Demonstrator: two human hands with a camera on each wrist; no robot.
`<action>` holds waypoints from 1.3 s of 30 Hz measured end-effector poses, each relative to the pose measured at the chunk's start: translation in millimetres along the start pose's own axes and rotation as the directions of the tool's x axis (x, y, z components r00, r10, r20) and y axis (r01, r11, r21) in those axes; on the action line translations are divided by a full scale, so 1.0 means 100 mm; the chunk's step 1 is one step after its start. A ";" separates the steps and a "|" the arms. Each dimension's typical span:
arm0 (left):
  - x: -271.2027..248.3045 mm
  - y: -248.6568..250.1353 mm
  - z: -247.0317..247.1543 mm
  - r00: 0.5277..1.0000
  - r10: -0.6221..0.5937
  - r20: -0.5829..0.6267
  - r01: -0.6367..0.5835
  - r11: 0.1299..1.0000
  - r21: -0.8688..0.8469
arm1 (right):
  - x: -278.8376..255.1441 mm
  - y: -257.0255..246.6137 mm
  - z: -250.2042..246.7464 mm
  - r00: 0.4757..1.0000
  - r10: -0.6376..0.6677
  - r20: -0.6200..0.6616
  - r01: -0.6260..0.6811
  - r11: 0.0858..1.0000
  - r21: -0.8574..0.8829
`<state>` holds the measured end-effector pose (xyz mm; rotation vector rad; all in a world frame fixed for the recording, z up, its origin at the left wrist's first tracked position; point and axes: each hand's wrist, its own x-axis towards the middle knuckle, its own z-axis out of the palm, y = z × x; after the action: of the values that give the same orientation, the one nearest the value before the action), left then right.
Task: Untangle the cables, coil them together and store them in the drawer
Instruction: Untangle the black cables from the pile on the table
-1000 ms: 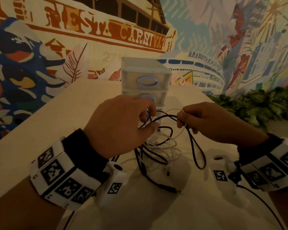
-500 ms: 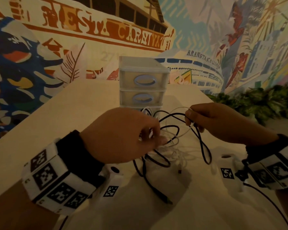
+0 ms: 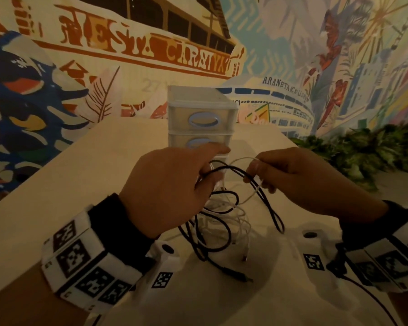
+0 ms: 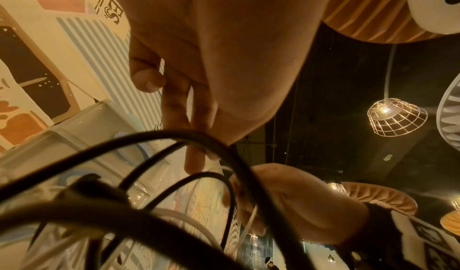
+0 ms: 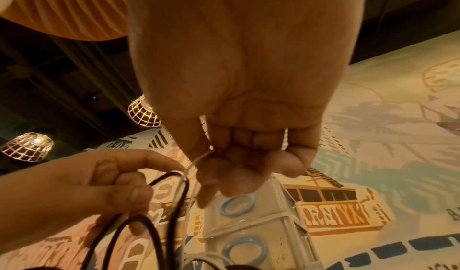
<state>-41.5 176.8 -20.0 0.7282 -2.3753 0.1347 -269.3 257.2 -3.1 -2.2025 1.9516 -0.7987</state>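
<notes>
Head view: above the pale tabletop (image 3: pixel 57 208), the left hand (image 3: pixel 170 184) hooks curled fingers around the tangled black cable (image 3: pixel 264 196), the right hand (image 3: pixel 299 177) pinches the thin white cable (image 3: pixel 252 196); beyond stands the translucent plastic drawer unit (image 3: pixel 198 114).

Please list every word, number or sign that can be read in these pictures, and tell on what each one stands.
"ARANETA COLISEUM", last letters unclear: on the mural, above the painted domed building.
Orange banner lettering on the mural: stylised, not surely readable.
Faint number starting "27": mural, behind the drawer unit.
Wristbands: black-and-white square codes, no words.
</notes>
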 end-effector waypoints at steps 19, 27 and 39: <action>0.05 -0.15 -0.02 0.965 -0.259 -0.030 0.257 0.965 -0.058 | -0.04 -0.04 0.04 0.960 -0.278 0.034 0.270 0.951 0.153; 0.03 -0.04 -0.11 0.999 0.028 -0.018 -0.026 0.991 0.134 | 0.02 -0.09 0.12 0.935 -0.354 -0.028 0.346 0.926 -0.152; 0.04 -0.39 -0.33 0.936 -0.122 -0.329 0.163 0.981 0.100 | -0.07 0.08 0.12 0.980 -0.071 0.185 0.090 0.991 -0.099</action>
<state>-5.1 151.2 4.7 0.8652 -2.0091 0.3197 -272.0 259.1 -18.6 -2.3355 1.8700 -0.4921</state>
